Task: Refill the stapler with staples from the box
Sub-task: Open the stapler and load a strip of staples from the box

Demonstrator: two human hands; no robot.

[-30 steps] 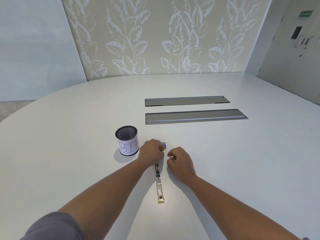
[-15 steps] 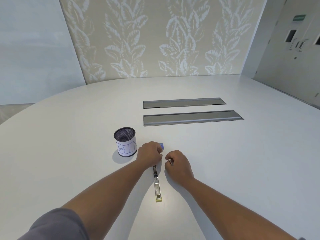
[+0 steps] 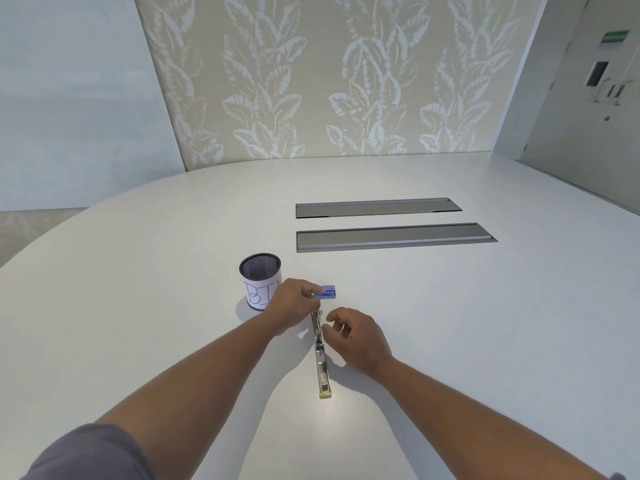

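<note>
We look down at a wide, pale oval counter (image 3: 450, 323) with the long, slim silver metal stapler (image 3: 320, 358) lying opened out flat in front of us, its yellowish end nearest our body and its far end running up under our hands. The small blue cardboard staple box (image 3: 327, 292) sits at the far end of the stapler, just beyond it.

Our left hand (image 3: 294, 306) has its grip closed on the near edge of the box, thumb and fingertips pinching it; we cannot tell whether the box is lifted or resting on the counter. Our right hand (image 3: 356, 336) hovers just beside the stapler's middle, fingers loosely curled and slightly parted, thumb and forefinger near each other. Whether a strip of staples sits between them is too small for us to make out, so we cannot say that this grip holds anything.

A black mesh cup with a white paper label reading "BIN" (image 3: 260, 282) stands just left of our left hand, and two long grey metal hatch covers (image 3: 391, 237) are set into the counter well beyond.

We judge the task to be in its early-to-middle part. The stapler is already open and laid out, and the box is in hand. We see no staples lying in the stapler's channel, though the detail is fine. What looks to be left: getting a strip out of the box, seating it in the channel, and closing the stapler.
</note>
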